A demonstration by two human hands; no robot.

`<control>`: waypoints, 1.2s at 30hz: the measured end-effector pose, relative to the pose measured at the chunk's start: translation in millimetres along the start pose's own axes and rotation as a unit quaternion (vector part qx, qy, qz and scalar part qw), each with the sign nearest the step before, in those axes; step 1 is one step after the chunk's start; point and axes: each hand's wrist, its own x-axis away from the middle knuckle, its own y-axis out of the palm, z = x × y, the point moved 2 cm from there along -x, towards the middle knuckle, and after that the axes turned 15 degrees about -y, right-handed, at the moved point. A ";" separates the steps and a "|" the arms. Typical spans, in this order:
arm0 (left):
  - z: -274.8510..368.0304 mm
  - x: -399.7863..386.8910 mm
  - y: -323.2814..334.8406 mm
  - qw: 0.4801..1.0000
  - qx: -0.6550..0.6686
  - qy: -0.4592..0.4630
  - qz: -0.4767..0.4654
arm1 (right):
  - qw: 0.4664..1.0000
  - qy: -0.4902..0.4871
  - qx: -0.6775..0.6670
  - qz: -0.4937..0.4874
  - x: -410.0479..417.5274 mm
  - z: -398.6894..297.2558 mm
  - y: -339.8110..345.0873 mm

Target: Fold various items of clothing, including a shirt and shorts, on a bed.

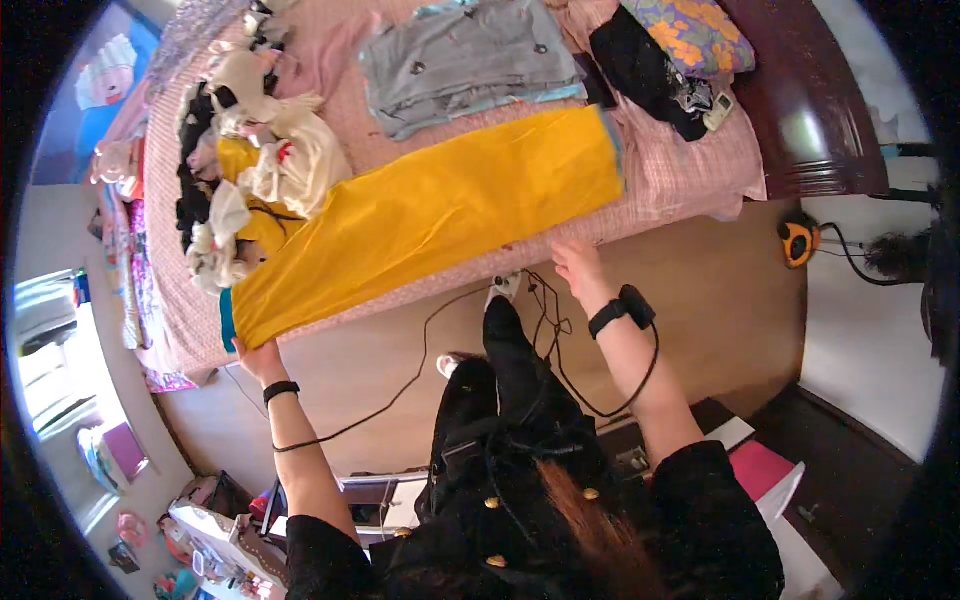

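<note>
A long strip of yellow cloth point(450, 195) lies along the near side of a bed with a pink checked cover point(675, 172). At its near left corner, where a teal edge shows, my left hand point(260, 360) grips the cloth; the fingertips are partly hidden under it. My right hand point(577, 266) is off the bed's near edge, below the right part of the cloth, fingers apart and holding nothing. Behind the yellow cloth lies a folded grey garment point(472, 64) on light blue fabric. A heap of white, black and yellow clothes point(292, 157) adjoins the cloth's left part.
A black cable point(420, 367) hangs between my wrists and trails to the floor point(705, 300) by my feet. Black clothing point(637, 67), a small white device point(718, 112) and a floral pillow point(690, 34) lie near the dark headboard point(810, 97). Furniture stands close behind me.
</note>
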 end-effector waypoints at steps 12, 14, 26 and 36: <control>19.9 -5.9 -58.6 0.997 -0.028 0.045 0.056 | 0.799 -0.341 0.493 0.054 -154.9 -61.4 -2.0; 11.3 -2.8 -48.7 0.994 -0.028 0.049 0.093 | 0.803 -0.312 0.506 0.042 -158.5 -64.4 2.7; 44.6 -8.1 -47.5 0.999 -0.030 0.034 0.019 | 0.827 -0.239 0.446 -0.247 -167.1 -105.9 -18.0; -104.8 4.0 38.4 0.917 0.096 -0.196 -0.335 | 0.913 -0.292 0.280 -0.048 -102.8 -300.5 -132.3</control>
